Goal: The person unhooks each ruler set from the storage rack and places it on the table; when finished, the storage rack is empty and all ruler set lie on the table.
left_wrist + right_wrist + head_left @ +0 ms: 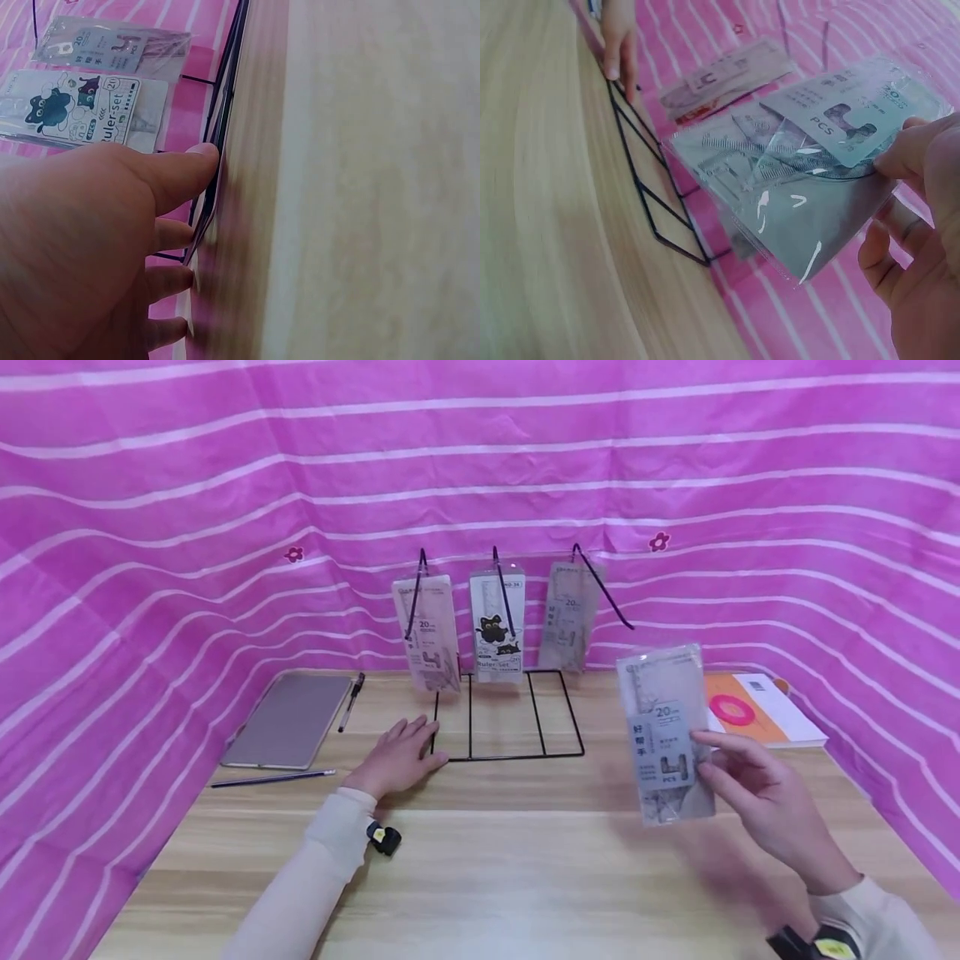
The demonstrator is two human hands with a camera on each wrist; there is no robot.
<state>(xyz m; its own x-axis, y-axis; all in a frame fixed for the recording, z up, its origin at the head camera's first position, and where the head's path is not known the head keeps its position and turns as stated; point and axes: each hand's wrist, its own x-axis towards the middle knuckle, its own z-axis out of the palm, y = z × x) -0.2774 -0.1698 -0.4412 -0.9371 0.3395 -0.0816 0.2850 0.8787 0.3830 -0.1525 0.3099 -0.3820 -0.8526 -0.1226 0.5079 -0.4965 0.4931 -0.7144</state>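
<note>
My right hand [772, 802] pinches a clear-wrapped ruler set [666, 735] by its right edge, holding it above the table to the right of a black wire display rack [517, 757]. Transparent rulers show through its wrapper [780, 161] in the right wrist view. My left hand [397, 758] lies on the table at the rack base's front left corner, its thumb touching the wire [219, 135]. From the rack's hooks hang three packets: a pinkish ruler set [429, 647], a white ruler set with black cats [487, 668], and a greyish ruler set [567, 618].
A grey notebook [292, 718] lies at the left, with a black pen [350, 702] beside it and a pencil [273, 778] in front. Back right is an orange and white book [787, 710]. Pink striped cloth [480, 468] surrounds the table.
</note>
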